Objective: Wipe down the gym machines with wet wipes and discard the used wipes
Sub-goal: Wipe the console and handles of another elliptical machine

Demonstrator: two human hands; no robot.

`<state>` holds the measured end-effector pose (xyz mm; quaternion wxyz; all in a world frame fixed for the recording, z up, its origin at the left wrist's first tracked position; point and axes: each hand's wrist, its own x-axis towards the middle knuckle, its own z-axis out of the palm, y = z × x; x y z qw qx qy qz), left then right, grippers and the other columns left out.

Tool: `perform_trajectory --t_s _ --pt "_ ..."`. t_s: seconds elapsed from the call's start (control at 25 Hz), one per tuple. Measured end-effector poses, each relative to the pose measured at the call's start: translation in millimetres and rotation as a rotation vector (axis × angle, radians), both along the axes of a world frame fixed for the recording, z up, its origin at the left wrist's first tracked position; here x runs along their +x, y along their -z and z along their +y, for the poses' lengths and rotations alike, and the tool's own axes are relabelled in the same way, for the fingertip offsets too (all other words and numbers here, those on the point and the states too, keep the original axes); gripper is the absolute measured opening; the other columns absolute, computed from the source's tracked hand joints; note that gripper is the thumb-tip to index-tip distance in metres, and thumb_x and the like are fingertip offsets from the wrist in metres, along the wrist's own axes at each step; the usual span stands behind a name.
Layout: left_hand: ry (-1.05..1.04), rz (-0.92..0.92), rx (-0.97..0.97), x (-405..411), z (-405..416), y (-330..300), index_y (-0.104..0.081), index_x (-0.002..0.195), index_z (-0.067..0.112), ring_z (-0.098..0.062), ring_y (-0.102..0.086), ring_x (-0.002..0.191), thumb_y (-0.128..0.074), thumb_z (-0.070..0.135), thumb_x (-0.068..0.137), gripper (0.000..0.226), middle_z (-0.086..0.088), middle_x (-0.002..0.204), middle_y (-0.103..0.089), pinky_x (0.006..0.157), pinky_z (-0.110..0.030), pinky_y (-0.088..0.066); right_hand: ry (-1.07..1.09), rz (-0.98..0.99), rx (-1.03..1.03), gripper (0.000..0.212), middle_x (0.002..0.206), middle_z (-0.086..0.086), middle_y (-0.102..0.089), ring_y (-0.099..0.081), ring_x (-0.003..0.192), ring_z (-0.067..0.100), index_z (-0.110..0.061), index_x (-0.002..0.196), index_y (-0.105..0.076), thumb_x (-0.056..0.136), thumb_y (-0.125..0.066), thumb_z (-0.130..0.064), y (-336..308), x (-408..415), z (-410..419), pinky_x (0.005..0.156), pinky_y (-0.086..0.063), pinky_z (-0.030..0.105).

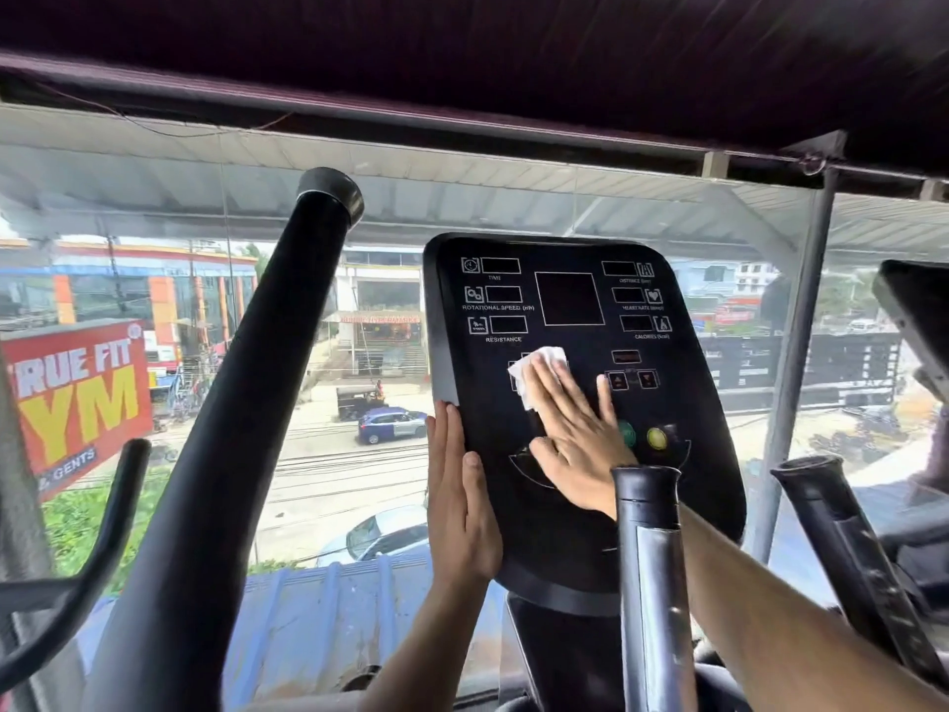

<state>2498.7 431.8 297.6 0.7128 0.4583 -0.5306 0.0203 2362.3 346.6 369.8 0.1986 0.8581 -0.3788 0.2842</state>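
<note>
Big glass window (359,454) w/ street and parked cars behind the machine. Your right hand (577,444) lies flat on the black console (565,321), fingers straight and spread, pressing a white wet wipe (534,375) under the fingertips, mid-panel below the RESISTANCE readout. Left hand (459,501) braces the console's left edge, fingers straight, together, arm reaching up from below
</note>
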Motion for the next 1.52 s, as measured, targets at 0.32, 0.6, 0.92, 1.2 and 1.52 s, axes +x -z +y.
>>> perform_trajectory --t_s 0.32,0.6,0.92,1.2,1.52 --pt "-0.002 -0.032 0.045 2.0 -0.3 -1.3 -0.018 0.165 0.024 -0.002 -0.003 0.158 -0.024 0.034 0.112 0.055 0.019 0.172 -0.01 0.126 -0.018 -0.007 -0.089 0.041 0.003 0.081 0.168 -0.002 0.022 0.025 0.153 0.014 -0.023 0.159 0.016 0.088 -0.004 -0.056 -51.5 60.6 -19.4 0.121 0.011 0.063" --pt "-0.017 -0.053 0.045 3.5 -4.0 1.6 -0.018 0.166 0.021 -0.006 -0.003 0.159 -0.028 0.029 0.112 0.055 0.017 0.172 -0.011 0.126 -0.018 -0.007 -0.013 -0.115 0.03 0.083 0.168 -0.013 0.019 0.019 0.154 0.005 -0.028 0.163 0.009 0.085 -0.017 -0.044 -26.2 6.4 -25.9 0.122 0.011 0.062" --pt "-0.044 -0.09 0.064 3.8 -3.1 0.0 -0.018 0.166 0.019 -0.007 -0.002 0.16 -0.029 0.031 0.111 0.057 0.013 0.173 -0.009 0.125 -0.015 -0.005 -0.065 -0.051 0.012 0.082 0.169 -0.013 0.017 0.018 0.154 0.006 -0.029 0.163 0.007 0.09 -0.028 -0.041 -29.9 25.9 -16.1 0.122 0.012 0.061" --pt "-0.135 -0.079 0.211 -2.1 0.4 -13.8 -0.016 0.166 0.021 -0.006 -0.003 0.159 -0.031 0.03 0.109 0.059 0.012 0.173 -0.008 0.13 -0.048 -0.009 0.126 -0.228 0.131 0.083 0.172 -0.006 0.007 0.003 0.158 0.016 -0.039 0.162 -0.006 0.084 -0.015 -0.065 -54.1 -29.6 -43.7 0.12 0.011 0.067" --pt "-0.429 -0.251 0.301 -12.8 -14.8 -31.4 -0.007 0.166 0.022 -0.022 0.0 0.161 -0.026 0.053 0.105 0.071 0.003 0.175 -0.004 0.125 -0.059 -0.02 0.107 -0.161 -0.021 0.079 0.171 -0.006 0.008 0.01 0.157 0.014 -0.027 0.162 0.006 0.091 -0.011 -0.057 -2.9 -14.5 -36.1 0.122 0.012 0.059"
